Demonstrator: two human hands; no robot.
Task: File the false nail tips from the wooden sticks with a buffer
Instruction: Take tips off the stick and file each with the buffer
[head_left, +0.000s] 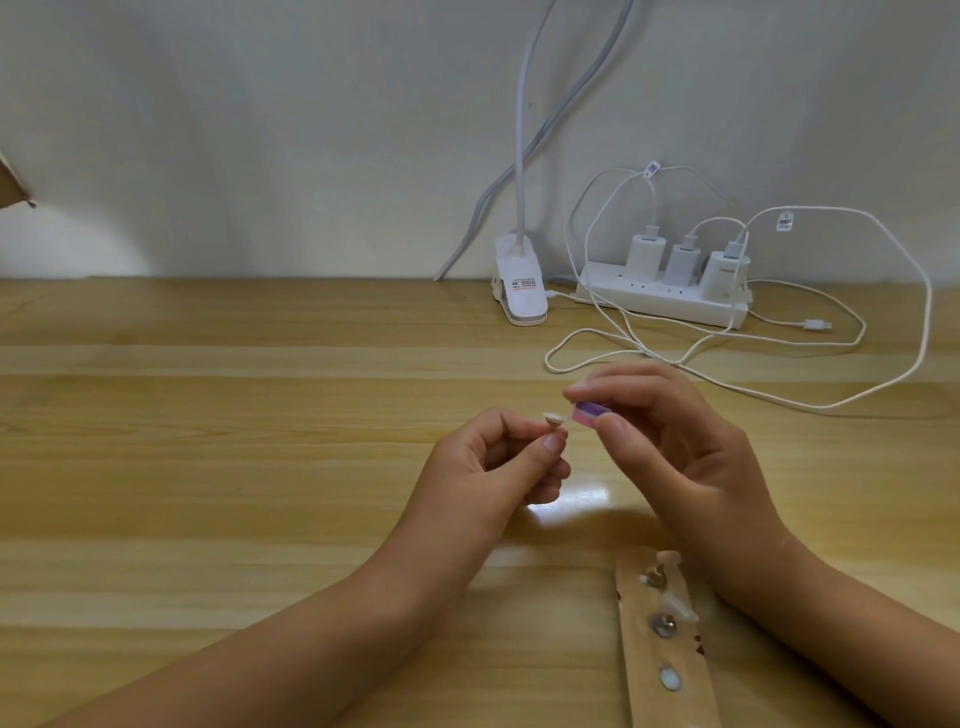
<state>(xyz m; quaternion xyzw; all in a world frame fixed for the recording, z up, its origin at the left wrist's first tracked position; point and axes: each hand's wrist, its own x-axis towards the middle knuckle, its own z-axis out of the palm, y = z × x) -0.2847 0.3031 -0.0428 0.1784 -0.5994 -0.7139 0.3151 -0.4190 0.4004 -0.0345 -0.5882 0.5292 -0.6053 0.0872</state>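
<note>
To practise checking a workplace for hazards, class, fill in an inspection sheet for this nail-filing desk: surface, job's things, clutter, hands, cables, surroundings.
Surface: glossy wooden table.
Job's things: nail tip beside buffer, contact unclear; stick with more tips by the right wrist.
Clutter: lamp clip; cardboard at left edge.
Hands: left hand pinches the nail tip; right hand pinches the buffer.
Cables: white cables loop over the table from three chargers in a power strip.
Surroundings: white wall behind.

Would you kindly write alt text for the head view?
The left hand pinches a false nail tip while the right hand holds a purple buffer beside it, above a wooden table. A wooden stick lies nearby.
</note>
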